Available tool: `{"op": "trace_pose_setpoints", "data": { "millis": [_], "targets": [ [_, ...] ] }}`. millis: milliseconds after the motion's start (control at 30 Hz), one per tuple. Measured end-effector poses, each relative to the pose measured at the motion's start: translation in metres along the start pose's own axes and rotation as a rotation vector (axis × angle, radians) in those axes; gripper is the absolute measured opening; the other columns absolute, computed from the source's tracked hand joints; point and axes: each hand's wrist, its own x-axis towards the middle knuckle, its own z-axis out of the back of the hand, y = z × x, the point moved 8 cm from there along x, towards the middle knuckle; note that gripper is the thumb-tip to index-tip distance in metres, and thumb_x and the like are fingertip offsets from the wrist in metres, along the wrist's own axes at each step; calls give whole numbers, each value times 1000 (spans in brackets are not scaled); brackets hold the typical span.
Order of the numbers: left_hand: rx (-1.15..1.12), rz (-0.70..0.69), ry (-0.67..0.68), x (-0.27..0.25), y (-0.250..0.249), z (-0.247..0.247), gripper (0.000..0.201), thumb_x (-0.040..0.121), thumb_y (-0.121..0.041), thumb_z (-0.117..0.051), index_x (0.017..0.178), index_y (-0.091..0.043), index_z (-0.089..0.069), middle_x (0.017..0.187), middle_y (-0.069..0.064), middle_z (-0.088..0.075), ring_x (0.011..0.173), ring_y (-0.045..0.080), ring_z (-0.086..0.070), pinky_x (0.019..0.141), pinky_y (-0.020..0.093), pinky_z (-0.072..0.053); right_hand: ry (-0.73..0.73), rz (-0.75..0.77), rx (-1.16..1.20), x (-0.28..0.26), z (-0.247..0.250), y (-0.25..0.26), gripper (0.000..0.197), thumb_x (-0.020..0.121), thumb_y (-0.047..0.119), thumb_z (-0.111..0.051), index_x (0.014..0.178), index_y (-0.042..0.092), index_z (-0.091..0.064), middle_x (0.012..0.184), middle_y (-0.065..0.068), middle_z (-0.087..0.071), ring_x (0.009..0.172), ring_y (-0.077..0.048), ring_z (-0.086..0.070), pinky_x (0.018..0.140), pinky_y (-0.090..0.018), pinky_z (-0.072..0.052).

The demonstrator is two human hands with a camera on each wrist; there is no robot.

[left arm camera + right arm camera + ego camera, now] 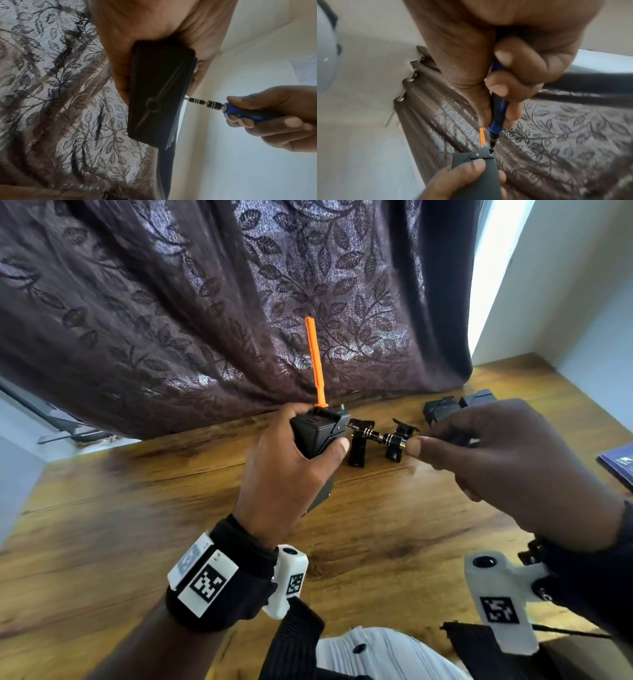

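The left hand (pixel 287 467) is wrapped round a black casing (pixel 318 433), thumb across its front. It holds the casing in the air above the far edge of the worktop (pixel 137 525), about midway along that edge. An orange stick (pixel 317 364) rises upright from the casing's top. The right hand (pixel 513 460) pinches a screwdriver (pixel 376 436) between thumb and curled fingers. The screwdriver is held roughly level, with its tip against the casing's right side.

In the head view only the banded black shaft shows, because the fingers hide the rest. From the left wrist the screwdriver (pixel 243 113) shows a blue handle. That view also shows the casing's (pixel 157 94) broad face, marked with a ring and a diagonal line, which is seen nowhere else. The right wrist view looks down the shaft. There the tip sits on a small silver screw (pixel 491 155) at a corner of the casing's narrow face. A second screw (pixel 477 154) lies just beside it, and the left thumb presses just below.

Only the head view takes in the worktop. Two black brackets (pixel 358 450) stand near its far edge, behind the shaft. Dark blocks (pixel 442 409) lie toward the far right corner, and a blue booklet (pixel 620 463) lies at the right edge. A leaf-patterned curtain (pixel 205 302) hangs along the far edge and appears in all three views.
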Motion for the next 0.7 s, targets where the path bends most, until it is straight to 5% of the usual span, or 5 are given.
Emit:
{"op": "trace_pose_setpoints", "data": {
  "millis": [167,367,467,567,700],
  "targets": [
    [-220,139,-10,5,21,-4,19,85,-31,-82,100,-24,-73,89,-10,-75,82,11,-71,71,34,-55,-144,140,-392,-4,-3,21,25,83,55,-64,76,33,-72,71,16,-64,68,-2,-57,60,-15,-38],
    [-542,233,-16,5,33,3,47,73,-42,-78,105,-8,-74,104,21,-75,100,50,-68,85,71,-53,-200,232,-130,-9,-3,30,18,86,45,-69,98,34,-77,80,26,-67,82,6,-65,71,-10,-48],
    [-630,242,-25,5,32,4,45,77,-40,-75,101,-2,-72,108,34,-68,103,58,-63,82,69,-54,-162,278,-72,-13,-17,35,17,88,38,-70,102,33,-79,87,23,-72,82,2,-67,70,-22,-53],
    [-660,251,-45,3,30,4,33,78,-36,-75,92,-6,-74,105,37,-66,101,60,-62,79,68,-55,-159,305,-45,-17,-23,40,18,88,37,-70,103,31,-79,84,25,-70,73,8,-62,64,-8,-45],
    [-703,239,-40,0,25,5,48,75,-40,-73,96,3,-69,106,41,-64,101,62,-61,85,78,-48,-177,331,-69,-20,-25,44,15,90,31,-72,103,29,-78,79,26,-67,63,15,-56,58,1,-35]
  ]
}}
